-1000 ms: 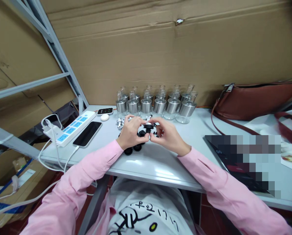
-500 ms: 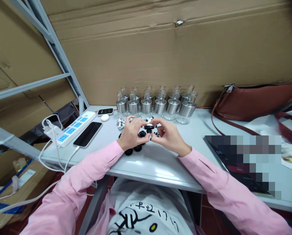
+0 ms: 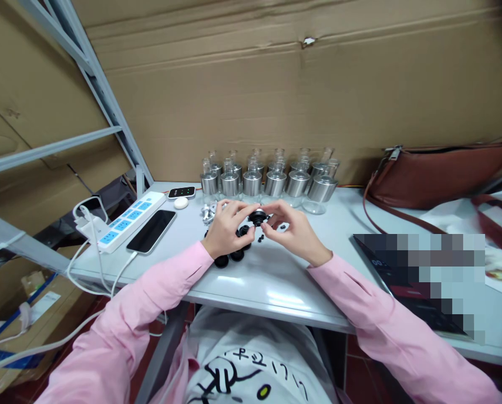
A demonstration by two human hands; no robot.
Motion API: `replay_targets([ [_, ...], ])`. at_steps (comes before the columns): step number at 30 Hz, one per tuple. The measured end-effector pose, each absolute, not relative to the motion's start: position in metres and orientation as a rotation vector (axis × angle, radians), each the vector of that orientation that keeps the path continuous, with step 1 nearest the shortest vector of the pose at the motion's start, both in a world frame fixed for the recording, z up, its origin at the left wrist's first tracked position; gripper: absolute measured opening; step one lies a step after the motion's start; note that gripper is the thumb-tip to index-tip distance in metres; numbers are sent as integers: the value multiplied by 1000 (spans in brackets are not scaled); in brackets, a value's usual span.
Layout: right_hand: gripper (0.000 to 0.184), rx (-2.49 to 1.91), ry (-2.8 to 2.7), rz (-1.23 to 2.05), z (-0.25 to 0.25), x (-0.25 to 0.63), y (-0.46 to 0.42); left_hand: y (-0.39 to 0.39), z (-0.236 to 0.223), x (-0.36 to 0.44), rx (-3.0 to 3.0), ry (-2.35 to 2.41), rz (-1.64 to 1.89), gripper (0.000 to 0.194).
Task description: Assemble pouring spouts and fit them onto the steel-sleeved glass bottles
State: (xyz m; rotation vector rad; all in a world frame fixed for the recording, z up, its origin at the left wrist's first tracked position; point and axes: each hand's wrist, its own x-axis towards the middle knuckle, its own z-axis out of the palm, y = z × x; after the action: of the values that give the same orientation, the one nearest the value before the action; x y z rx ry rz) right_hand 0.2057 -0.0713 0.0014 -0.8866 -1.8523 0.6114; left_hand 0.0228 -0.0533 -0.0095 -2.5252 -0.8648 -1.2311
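Note:
Between my two hands is a round black ribbed stopper [image 3: 258,217] with a silvery rim at its top. My left hand [image 3: 228,227] grips its left side, thumb below and fingers above. At its right side are the bent fingertips of my right hand [image 3: 291,230], closed on the same piece. Just under the hands lie small black pieces [image 3: 261,239]. Several more black ribbed stoppers [image 3: 236,255] rest on the table beside and partly beneath my left hand. Behind that hand, shiny silver metal parts [image 3: 207,213] are partly covered.
Glass bottles with silver metal sleeves [image 3: 275,183] line the back of the grey table [image 3: 271,280]. To the left are a phone [image 3: 152,231], a power strip [image 3: 127,223] and cables. A brown bag [image 3: 444,174] and a dark tablet [image 3: 406,286] occupy the right.
The stopper has tipped in my fingers, so its black ribbed end faces me more. My right fingers have shifted slightly, and small black pieces below them show more clearly.

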Motion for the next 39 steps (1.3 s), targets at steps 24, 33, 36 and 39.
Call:
replay_targets([
  [24, 24, -834, -1995, 501, 3, 204, -72, -52, -3, 20, -2740, -1012, -986, 21],
  [33, 25, -818, -1994, 441, 3, 203, -72, -52, -1, 20, -2740, -1003, -907, 14],
  [36, 24, -821, -2005, 470, 3, 203, -73, -51, -2, 20, -2729, -978, -942, 13],
  [39, 22, -836, -2018, 494, 4, 202, -73, -51, -3, 20, -2724, -951, -963, 14],
])
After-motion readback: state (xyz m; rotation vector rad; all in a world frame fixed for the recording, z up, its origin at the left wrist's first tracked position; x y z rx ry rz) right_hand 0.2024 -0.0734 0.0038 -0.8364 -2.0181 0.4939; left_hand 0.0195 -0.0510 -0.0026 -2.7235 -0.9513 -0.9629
